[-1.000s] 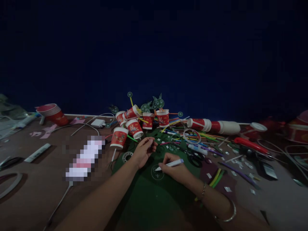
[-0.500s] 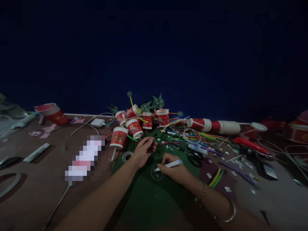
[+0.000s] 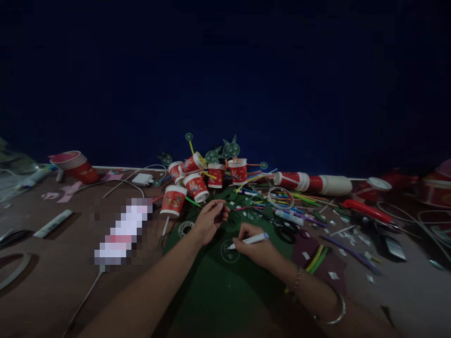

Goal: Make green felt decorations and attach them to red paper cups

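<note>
My right hand [image 3: 254,241] is closed around a white marker [image 3: 256,238] with a pale violet end. The marker's tip is at a white-lined circle with marks inside [image 3: 230,251], drawn on a green sheet [image 3: 211,286]. To the upper left, my left hand [image 3: 211,219] is raised with curled fingers. Something small and dark purple shows between them, too small to name. A ring-shaped piece [image 3: 186,228] lies beside the left wrist. Just beyond the left hand are several red paper cups [image 3: 173,201] with green face cutouts [image 3: 232,149] on coloured sticks.
A blurred bright phone-like object [image 3: 123,234] with a cable lies at left, near stacked red cups [image 3: 82,166]. At right are black-handled scissors [image 3: 285,232], pipe cleaners [image 3: 319,258], a tape ring [image 3: 281,198], a red-handled tool [image 3: 366,210] and scattered small square pieces.
The marker tip has shifted very slightly within the circle, and a few more white marks show there. My left hand has stayed almost still.
</note>
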The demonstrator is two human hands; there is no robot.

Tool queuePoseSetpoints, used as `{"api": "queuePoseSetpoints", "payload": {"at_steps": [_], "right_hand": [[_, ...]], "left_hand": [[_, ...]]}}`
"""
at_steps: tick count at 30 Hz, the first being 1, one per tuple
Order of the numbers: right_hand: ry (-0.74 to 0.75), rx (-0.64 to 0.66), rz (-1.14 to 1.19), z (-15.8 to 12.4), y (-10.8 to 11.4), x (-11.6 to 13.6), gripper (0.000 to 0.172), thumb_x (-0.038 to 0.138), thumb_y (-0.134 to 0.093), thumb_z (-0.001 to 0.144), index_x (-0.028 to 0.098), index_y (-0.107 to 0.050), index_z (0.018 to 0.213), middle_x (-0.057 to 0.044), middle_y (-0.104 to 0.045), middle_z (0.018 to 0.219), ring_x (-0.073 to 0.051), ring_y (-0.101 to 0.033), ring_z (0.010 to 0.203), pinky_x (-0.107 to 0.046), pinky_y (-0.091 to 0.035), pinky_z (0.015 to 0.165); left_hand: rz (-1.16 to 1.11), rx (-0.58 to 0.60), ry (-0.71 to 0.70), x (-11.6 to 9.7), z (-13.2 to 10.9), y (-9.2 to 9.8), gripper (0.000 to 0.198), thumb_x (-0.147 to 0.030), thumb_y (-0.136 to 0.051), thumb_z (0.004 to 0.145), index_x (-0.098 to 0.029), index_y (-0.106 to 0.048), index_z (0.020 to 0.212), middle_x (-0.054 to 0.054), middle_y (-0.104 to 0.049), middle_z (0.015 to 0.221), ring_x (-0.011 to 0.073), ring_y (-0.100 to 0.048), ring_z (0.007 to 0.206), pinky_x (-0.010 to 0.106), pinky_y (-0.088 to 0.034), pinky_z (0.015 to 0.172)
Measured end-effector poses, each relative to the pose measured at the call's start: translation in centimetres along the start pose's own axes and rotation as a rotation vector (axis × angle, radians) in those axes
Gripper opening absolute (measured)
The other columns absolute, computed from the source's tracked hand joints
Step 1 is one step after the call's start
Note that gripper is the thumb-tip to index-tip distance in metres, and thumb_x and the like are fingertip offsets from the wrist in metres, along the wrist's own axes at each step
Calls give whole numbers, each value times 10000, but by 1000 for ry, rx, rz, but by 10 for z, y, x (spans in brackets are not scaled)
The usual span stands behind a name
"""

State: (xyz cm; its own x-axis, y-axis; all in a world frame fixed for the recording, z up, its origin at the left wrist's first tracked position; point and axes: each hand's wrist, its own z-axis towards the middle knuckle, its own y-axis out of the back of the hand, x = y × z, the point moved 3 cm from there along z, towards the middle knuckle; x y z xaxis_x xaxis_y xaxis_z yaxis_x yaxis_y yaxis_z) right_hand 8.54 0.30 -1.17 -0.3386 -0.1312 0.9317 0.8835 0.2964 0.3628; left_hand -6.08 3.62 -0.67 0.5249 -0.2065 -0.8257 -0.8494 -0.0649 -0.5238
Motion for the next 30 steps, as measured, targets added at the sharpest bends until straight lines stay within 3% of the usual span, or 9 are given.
{"api": "queuePoseSetpoints", "payload": {"at_steps": [7, 30], "right_hand": [[-46, 23, 91, -1, -1, 0, 193, 224, -586, 660, 189, -425, 561, 69, -414, 483, -78, -361, 469, -182, -278, 434], [-21, 7, 62, -1, -1, 1, 205, 221, -583, 660, 194, -414, 547, 70, -400, 488, -80, -356, 470, -184, -274, 433]], "left_hand": [[2, 17, -10, 1, 1, 2, 225, -256, -719, 663, -147, -615, 830, 22, -638, 691, 79, -553, 573, 182, -423, 550], [-3, 2, -2, 0, 0, 0, 238, -257, -735, 642, -144, -612, 810, 21, -636, 667, 78, -547, 552, 182, -419, 533]]}}
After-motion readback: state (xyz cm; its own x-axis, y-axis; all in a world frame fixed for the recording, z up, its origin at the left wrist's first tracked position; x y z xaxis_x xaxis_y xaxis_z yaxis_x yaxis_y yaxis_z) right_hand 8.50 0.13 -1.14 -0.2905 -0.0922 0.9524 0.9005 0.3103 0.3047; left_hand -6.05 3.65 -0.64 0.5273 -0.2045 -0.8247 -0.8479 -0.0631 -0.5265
